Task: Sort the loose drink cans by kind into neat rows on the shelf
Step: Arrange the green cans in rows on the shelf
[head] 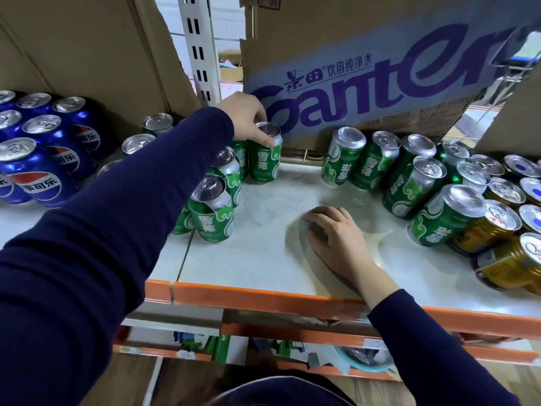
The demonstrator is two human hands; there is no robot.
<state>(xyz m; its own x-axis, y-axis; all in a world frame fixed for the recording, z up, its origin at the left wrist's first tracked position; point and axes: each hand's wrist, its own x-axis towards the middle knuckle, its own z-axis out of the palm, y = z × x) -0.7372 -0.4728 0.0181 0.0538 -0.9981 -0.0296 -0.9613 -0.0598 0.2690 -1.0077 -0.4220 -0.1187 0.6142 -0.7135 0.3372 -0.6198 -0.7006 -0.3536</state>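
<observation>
My left hand (248, 118) reaches to the back of the white shelf (248, 259) and grips the rim of an upright green can (265, 162). That can stands at the back of a row of green cans (212, 212) running toward me. My left sleeve hides part of a second green row. Blue cola cans (44, 177) stand grouped at the far left. At the right, several green cans (409, 177) stand loosely together, with gold cans (494, 230) and silver-topped cans (524, 168) beside them. My right hand (336, 232) rests on the bare shelf between the groups, fingers bent, holding nothing I can make out.
A large cardboard water box (366, 68) stands at the back of the shelf, just behind the gripped can. A white slotted upright (199, 48) and more cardboard lie at the back left. The orange shelf edge (263, 297) runs along the front, with a cluttered lower shelf below.
</observation>
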